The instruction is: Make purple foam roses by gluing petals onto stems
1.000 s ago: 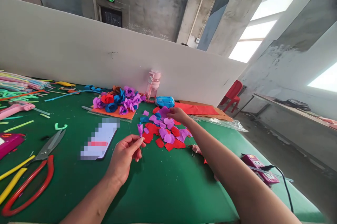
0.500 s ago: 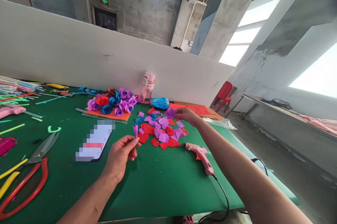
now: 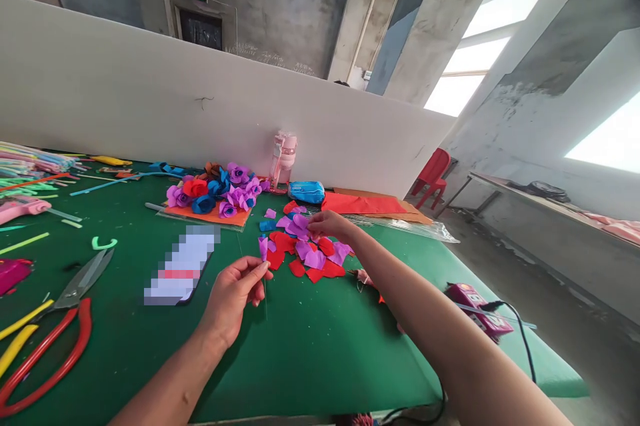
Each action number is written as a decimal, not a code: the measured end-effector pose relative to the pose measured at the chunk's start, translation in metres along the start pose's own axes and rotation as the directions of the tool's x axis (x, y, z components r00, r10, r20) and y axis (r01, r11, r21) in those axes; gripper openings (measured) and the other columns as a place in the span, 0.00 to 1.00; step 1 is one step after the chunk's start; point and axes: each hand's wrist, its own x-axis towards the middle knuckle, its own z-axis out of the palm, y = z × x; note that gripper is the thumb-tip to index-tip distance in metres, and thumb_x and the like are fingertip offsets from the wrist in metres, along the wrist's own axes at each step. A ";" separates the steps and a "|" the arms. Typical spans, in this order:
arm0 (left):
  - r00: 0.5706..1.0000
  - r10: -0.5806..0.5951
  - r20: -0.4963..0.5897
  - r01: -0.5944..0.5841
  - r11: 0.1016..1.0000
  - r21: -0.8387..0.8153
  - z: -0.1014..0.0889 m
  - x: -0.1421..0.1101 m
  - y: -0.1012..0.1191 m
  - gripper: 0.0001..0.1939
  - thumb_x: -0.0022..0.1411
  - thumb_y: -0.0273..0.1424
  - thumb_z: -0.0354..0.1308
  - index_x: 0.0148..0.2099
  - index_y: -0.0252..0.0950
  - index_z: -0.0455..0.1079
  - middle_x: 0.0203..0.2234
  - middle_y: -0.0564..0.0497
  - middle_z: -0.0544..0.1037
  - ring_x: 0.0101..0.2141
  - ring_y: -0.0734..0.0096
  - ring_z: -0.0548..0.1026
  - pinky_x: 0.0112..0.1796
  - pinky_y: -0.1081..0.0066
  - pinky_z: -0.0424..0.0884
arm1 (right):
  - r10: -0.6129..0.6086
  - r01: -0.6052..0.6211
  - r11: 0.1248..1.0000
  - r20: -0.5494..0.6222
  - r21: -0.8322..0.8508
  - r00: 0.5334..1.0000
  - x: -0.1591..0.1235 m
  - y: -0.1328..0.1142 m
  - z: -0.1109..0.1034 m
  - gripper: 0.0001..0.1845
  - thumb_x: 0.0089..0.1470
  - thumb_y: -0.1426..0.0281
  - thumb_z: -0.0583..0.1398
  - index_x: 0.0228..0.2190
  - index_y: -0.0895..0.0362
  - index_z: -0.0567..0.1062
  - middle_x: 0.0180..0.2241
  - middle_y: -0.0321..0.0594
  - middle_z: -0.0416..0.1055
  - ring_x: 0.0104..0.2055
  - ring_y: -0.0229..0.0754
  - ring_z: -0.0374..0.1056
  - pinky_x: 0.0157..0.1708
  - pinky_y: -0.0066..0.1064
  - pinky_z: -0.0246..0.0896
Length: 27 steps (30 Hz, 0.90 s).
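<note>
My left hand (image 3: 234, 296) is pinched around a thin, nearly clear stem, with a small rolled purple paper petal (image 3: 263, 249) at its top. The stem's lower end hangs below my fingers. Over the pile of loose red, purple and blue paper petals (image 3: 326, 271), the fingers of my right hand (image 3: 334, 225) are closed at the edge of a purple petal (image 3: 299, 228). My right forearm covers most of a pink glue gun (image 3: 365, 277), whose nozzle points toward the pile.
Finished paper flowers (image 3: 220, 193) lie on an orange sheet behind a phone (image 3: 180, 266). Large red-handled scissors (image 3: 75, 313) are at the left, near bundled straws (image 3: 35, 163). A pink bottle (image 3: 284, 159), blue pouch (image 3: 307, 192) and red paper (image 3: 365, 203) line the back; a magenta box (image 3: 480, 311) sits right.
My right hand has come left and lower into the petal pile, and its forearm now hides most of the glue gun. The view has turned slightly, showing the magenta box. My left hand keeps its pinch.
</note>
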 end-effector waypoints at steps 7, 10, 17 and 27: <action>1.000 0.007 0.002 -0.007 1.000 -0.001 0.000 -0.002 0.002 0.13 0.49 0.38 0.63 0.29 0.33 0.68 0.23 0.53 0.73 0.17 0.81 0.62 0.18 0.77 0.57 | -0.038 -0.027 0.939 -0.182 -0.342 0.982 0.018 0.007 -0.003 0.09 0.49 0.69 0.60 0.21 0.59 0.75 0.22 0.39 0.74 0.25 0.36 0.67 0.23 0.24 0.57; 1.000 0.014 0.001 -0.014 1.000 -0.007 -0.001 -0.001 0.001 0.13 0.49 0.38 0.62 0.30 0.33 0.69 0.23 0.53 0.73 0.17 0.81 0.63 0.18 0.77 0.57 | -0.108 0.024 0.897 -0.166 -0.441 0.980 0.021 0.002 0.006 0.08 0.50 0.69 0.59 0.24 0.59 0.76 0.25 0.38 0.75 0.27 0.36 0.67 0.25 0.23 0.55; 1.000 0.012 0.001 -0.012 1.000 -0.002 0.000 -0.002 -0.001 0.13 0.49 0.38 0.62 0.29 0.33 0.68 0.22 0.53 0.72 0.17 0.81 0.63 0.18 0.77 0.57 | -0.203 0.111 0.807 -0.096 -0.580 0.975 0.018 -0.014 0.049 0.07 0.45 0.65 0.63 0.28 0.55 0.77 0.29 0.36 0.75 0.31 0.38 0.67 0.24 0.24 0.51; 1.000 0.009 0.005 -0.009 1.000 -0.024 0.001 -0.003 0.001 0.13 0.47 0.38 0.63 0.28 0.34 0.68 0.22 0.53 0.73 0.17 0.81 0.63 0.17 0.77 0.56 | -0.229 0.041 0.759 -0.207 -0.650 0.951 0.005 -0.017 0.026 0.11 0.52 0.68 0.57 0.39 0.54 0.75 0.38 0.43 0.75 0.38 0.44 0.69 0.28 0.28 0.53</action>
